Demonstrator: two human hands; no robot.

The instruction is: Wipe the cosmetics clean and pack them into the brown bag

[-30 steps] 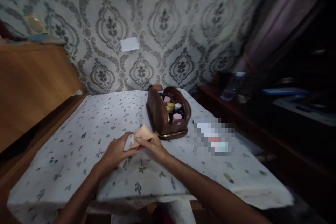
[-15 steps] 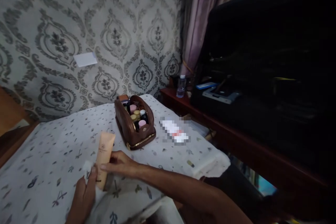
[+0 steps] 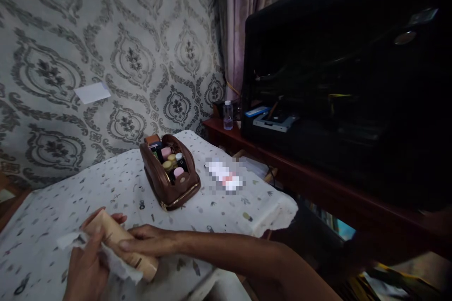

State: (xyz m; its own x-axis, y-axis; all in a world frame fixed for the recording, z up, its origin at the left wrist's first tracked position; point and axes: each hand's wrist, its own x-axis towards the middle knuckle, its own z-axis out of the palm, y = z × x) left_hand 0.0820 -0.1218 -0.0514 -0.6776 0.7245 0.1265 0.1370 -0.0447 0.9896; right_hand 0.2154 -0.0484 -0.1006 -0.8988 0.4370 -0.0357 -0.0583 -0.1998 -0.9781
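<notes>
A peach-coloured squeeze tube [image 3: 122,240] lies slanted between my two hands, just above the white patterned cloth. My left hand [image 3: 88,263] is closed around its upper end and also grips a crumpled white tissue [image 3: 122,265], which runs along the tube's near side. My right hand [image 3: 148,240] holds the tube's middle from the right, thumb on top. Beyond them stands a brown toiletry bag [image 3: 151,174], unzipped, with several small bottles and jars [image 3: 173,162] inside, some with pink, gold or white caps.
A patterned white cloth [image 3: 116,183] covers the table. Right of the bag lies a blurred-out white item [image 3: 224,176]. Farther right, a dark red ledge [image 3: 247,143] carries a clear bottle [image 3: 228,116] and a large black screen-like object [image 3: 318,80]. Patterned wallpaper [image 3: 134,56] rises behind.
The tube has gone from nearly upright to slanted, its upper end tipped left. More of the white tissue now shows along it. The view has shifted to the right.
</notes>
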